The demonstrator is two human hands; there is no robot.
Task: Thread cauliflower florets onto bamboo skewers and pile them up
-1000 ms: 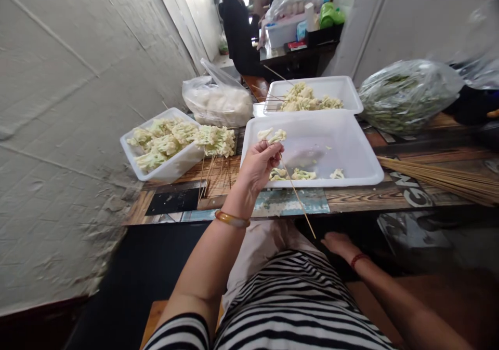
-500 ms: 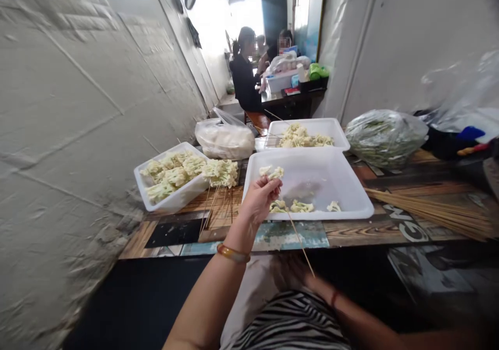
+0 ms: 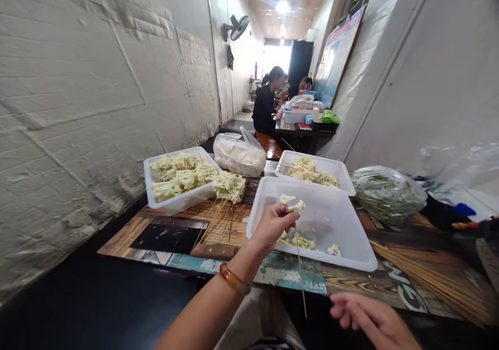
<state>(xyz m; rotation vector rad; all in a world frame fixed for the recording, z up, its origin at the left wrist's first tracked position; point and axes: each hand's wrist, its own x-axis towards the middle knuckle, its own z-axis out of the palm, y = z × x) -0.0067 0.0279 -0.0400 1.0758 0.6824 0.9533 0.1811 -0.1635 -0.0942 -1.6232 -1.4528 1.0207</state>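
My left hand (image 3: 275,225) is closed, pinching cauliflower florets (image 3: 297,206) at the top of a thin wooden skewer (image 3: 301,277). The skewer hangs down over the table's front edge. This hand is above the near left side of a white plastic tub (image 3: 364,254), where several loose florets (image 3: 304,242) lie on the bottom. My right hand (image 3: 370,319) is at the lower right, apart from the skewer, its fingers loosely bent and slightly blurred, with nothing visible in them. Skewered cauliflower (image 3: 229,186) lies left of the tub, sticks pointing toward me.
A white tub (image 3: 171,204) of skewered cauliflower stands at the left, another tub (image 3: 346,181) with cauliflower behind. A clear bag (image 3: 239,155) and a bag of greens (image 3: 388,191) flank it. Bare skewers (image 3: 432,280) lie right. A person (image 3: 267,106) sits farther back.
My right hand has moved from near the skewer's lower end out to the right. My left hand still pinches the florets. The camera view has tilted up, showing more ceiling.
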